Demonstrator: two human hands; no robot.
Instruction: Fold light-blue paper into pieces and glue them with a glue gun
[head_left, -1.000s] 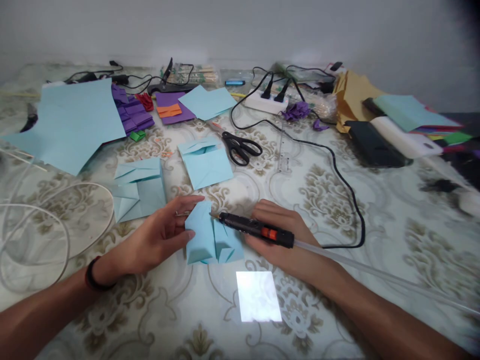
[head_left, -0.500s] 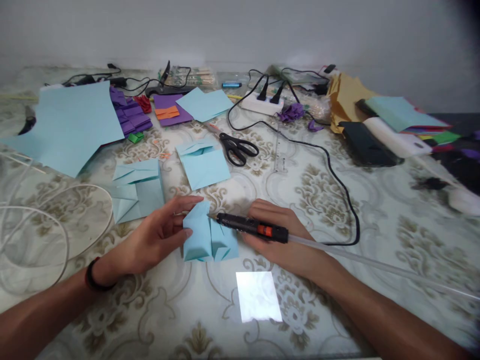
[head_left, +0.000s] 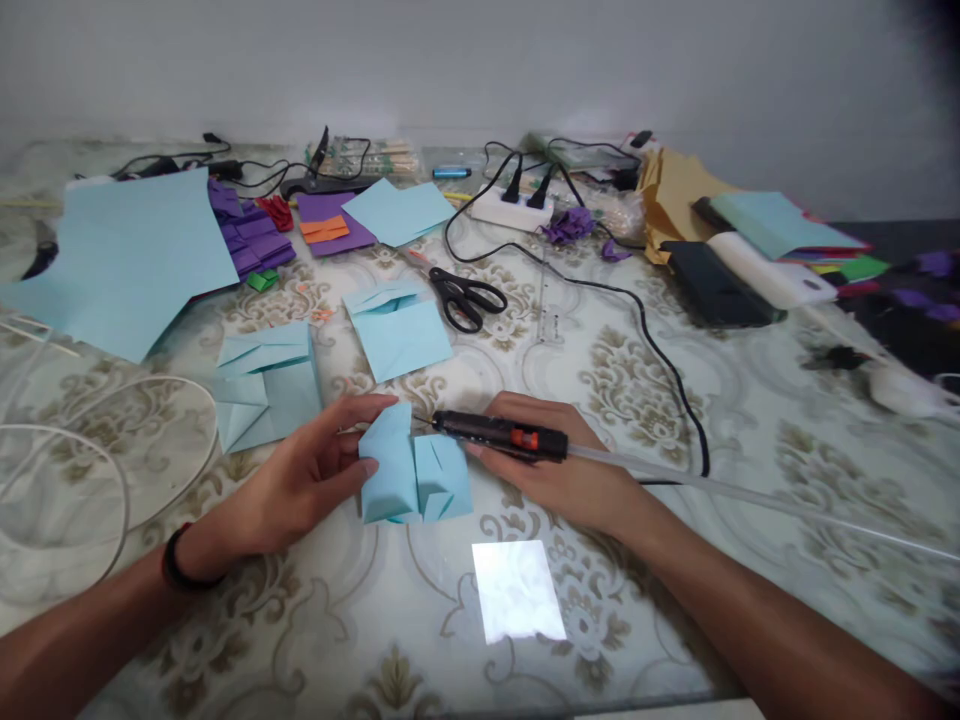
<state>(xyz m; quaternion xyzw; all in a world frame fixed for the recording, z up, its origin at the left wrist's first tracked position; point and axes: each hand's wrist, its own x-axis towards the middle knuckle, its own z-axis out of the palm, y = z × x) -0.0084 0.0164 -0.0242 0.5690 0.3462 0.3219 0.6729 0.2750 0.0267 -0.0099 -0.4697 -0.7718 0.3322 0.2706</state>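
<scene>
- The left hand [head_left: 300, 485] holds the left edge of a folded blue paper [head_left: 388, 475], thumb on its front, index finger by its top corner.
- The right hand [head_left: 544, 450] is wrapped around a black glue gun [head_left: 499, 435]; a clear glue stick [head_left: 675, 472] trails back over that forearm.
- The folded paper lies between the hands, its taller flap's long axis running away from the person. The left hand is nearer, touching it; the gun's nozzle points leftward from the right hand, close to the flap's upper right edge. Contact is too small to tell.
- Under both hands, a bench [head_left: 375, 640] with a glossy floral surface.
- Beyond the hands, black-handled scissors [head_left: 466, 298], a white power strip [head_left: 510, 210] and a pale wall [head_left: 480, 70].
</scene>
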